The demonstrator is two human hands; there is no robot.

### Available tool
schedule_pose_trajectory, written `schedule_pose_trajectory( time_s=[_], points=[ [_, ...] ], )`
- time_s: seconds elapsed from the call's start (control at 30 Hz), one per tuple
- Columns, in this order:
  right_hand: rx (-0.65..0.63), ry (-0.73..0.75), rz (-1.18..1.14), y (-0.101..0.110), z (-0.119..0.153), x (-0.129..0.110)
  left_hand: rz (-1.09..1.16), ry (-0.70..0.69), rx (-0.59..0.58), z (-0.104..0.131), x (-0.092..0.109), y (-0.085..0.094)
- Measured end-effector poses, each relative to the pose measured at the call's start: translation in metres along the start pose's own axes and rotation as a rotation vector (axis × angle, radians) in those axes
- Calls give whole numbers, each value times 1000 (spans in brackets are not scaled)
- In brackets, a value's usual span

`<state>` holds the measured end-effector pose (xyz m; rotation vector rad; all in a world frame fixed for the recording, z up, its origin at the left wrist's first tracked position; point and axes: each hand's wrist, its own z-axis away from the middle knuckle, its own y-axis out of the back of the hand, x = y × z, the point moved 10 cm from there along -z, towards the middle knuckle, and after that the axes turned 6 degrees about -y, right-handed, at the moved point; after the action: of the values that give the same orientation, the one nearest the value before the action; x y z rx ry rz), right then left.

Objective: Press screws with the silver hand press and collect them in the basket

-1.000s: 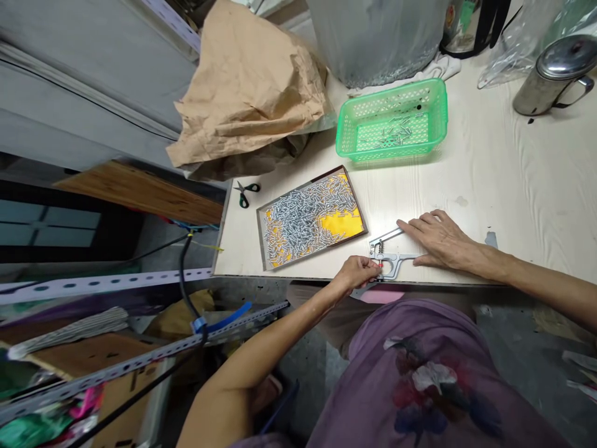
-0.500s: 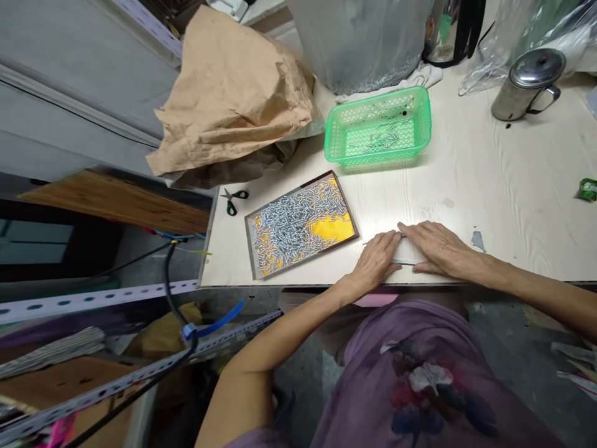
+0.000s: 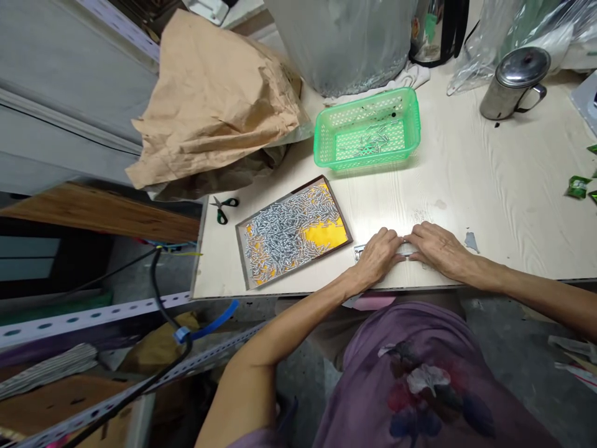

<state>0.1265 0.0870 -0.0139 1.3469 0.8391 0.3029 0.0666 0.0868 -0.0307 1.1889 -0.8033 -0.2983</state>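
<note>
A flat silvery metal strip [image 3: 407, 248] lies along the table near its front edge, and its left end, with small marks or holes, shows past my left hand [image 3: 380, 252]. My left hand is closed over the strip, thumb on the near side and fingers on the far side. My right hand [image 3: 436, 249] grips the right part in the same way, covering that end. A short length is visible between the two hands. Left of them, a shallow tray [image 3: 347, 225] with a yellow bottom holds a great many small silvery screws or pins [image 3: 284, 230].
A green perforated basket [image 3: 336, 163] with a few similar metal pieces stands behind the tray. Scissors [image 3: 222, 210] lie at the left, below a crumpled brown paper bag [image 3: 219, 99]. A steel mug [image 3: 506, 93] and green wrappers [image 3: 577, 186] are at the right.
My hands have come closer together and closed over the strip, whose left end now sticks out past my left hand. The view has shifted slightly.
</note>
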Motion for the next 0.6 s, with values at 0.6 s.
schedule_pose_trajectory(
  time_s=[0.6],
  points=[
    [-8, 65, -91, 9, -17, 26, -22, 138, 216, 6, -4, 0]
  ],
)
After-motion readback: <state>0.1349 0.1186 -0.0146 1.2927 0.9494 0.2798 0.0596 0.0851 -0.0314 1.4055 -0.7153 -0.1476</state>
